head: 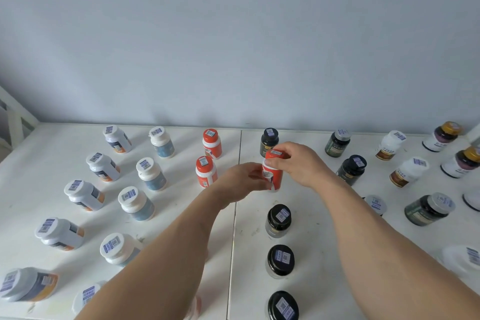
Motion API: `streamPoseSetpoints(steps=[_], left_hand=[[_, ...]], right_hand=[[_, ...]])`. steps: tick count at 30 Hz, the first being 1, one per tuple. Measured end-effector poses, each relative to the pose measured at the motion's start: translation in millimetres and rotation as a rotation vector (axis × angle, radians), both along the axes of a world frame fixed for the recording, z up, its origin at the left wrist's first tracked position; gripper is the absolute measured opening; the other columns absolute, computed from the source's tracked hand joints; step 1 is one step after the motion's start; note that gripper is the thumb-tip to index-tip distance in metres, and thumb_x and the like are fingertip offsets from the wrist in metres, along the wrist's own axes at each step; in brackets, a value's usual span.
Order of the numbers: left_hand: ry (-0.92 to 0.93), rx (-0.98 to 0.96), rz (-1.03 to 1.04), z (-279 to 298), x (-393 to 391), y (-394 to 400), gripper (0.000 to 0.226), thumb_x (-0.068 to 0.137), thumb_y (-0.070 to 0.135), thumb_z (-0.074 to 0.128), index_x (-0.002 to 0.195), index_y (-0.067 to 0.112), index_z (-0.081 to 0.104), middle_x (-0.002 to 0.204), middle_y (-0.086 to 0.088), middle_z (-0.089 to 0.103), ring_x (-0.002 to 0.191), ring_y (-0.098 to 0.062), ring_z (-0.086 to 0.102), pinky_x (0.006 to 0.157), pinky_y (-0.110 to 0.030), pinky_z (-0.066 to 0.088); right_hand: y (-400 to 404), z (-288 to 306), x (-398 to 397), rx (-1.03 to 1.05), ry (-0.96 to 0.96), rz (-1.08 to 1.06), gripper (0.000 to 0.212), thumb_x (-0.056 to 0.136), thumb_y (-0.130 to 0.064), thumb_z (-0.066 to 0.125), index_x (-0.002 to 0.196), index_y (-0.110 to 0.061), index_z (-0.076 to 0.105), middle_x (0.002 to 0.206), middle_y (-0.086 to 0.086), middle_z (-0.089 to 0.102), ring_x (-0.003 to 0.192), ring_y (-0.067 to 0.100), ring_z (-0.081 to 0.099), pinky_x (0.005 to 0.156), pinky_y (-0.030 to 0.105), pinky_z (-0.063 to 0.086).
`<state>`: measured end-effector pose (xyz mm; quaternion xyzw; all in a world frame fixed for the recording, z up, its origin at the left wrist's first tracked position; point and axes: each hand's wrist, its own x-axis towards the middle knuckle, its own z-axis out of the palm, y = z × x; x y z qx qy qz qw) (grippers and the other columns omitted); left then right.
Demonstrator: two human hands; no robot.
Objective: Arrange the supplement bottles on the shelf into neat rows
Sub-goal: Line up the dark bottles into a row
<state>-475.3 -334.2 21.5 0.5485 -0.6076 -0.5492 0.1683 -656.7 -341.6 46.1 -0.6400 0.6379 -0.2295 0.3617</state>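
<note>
An orange bottle with an orange cap [273, 173] stands upright near the middle of the white shelf [181, 215]. My right hand [296, 163] grips its cap from above. My left hand [242, 182] holds its lower body from the left. Two matching orange bottles [206, 171] [212, 143] stand in a column just to the left. Behind the held one is a dark bottle [269, 141], partly hidden by my right hand. Black-capped jars [278, 221] [280, 261] [282, 305] line up in front of it.
On the left stand columns of grey-capped bottles with orange labels [84, 195] and white-capped bottles with blue labels [151, 173]. To the right are dark green bottles [427, 209], white bottles with brown labels [407, 171] and gold-capped bottles [442, 136]. A seam [237, 189] splits the shelf; the wall stands behind.
</note>
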Motion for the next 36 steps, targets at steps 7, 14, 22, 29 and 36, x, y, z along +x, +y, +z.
streamPoseSetpoints(steps=[7,14,22,29,36], left_hand=[[0.139,0.074,-0.049,6,3,-2,0.032,0.080,0.025,0.077,0.110,0.031,0.069,0.108,0.009,0.073,0.109,-0.014,0.064,0.109,-0.045,0.039],[0.157,0.077,-0.069,9,5,0,0.028,0.081,0.029,0.077,0.108,0.033,0.068,0.111,0.008,0.072,0.111,-0.015,0.063,0.110,-0.045,0.038],[-0.026,-0.053,-0.076,12,8,5,0.043,0.081,0.031,0.076,0.122,0.026,0.063,0.118,0.005,0.069,0.109,-0.012,0.063,0.103,-0.037,0.046],[-0.756,-0.724,-0.249,21,27,17,0.042,0.096,0.042,0.051,0.134,0.026,0.054,0.131,0.007,0.059,0.117,-0.015,0.057,0.088,-0.031,0.051],[-0.795,-0.917,-0.219,21,72,34,0.033,0.097,0.036,0.048,0.122,0.020,0.064,0.118,0.004,0.066,0.107,-0.020,0.060,0.082,-0.030,0.049]], right_hand=[[1,5,-3,-0.031,-0.006,-0.089,0.036,0.074,-0.056,0.072,0.094,-0.026,0.069,0.087,-0.011,0.068,0.079,0.005,0.061,0.063,0.024,0.039],[3,7,-2,-0.033,-0.022,-0.109,0.041,0.073,-0.058,0.073,0.095,-0.024,0.070,0.087,-0.009,0.069,0.081,0.010,0.063,0.066,0.027,0.044],[8,2,0,-0.007,-0.099,-0.093,0.039,0.072,-0.049,0.078,0.101,-0.025,0.069,0.093,-0.008,0.070,0.087,0.011,0.065,0.079,0.030,0.052],[21,1,16,-0.014,-0.139,-0.022,0.045,0.070,-0.044,0.081,0.109,-0.028,0.065,0.101,-0.012,0.068,0.095,0.006,0.063,0.082,0.025,0.048],[37,0,52,-0.022,-0.091,0.050,0.043,0.074,-0.038,0.080,0.112,-0.028,0.063,0.102,-0.011,0.067,0.093,0.008,0.064,0.077,0.022,0.047]])
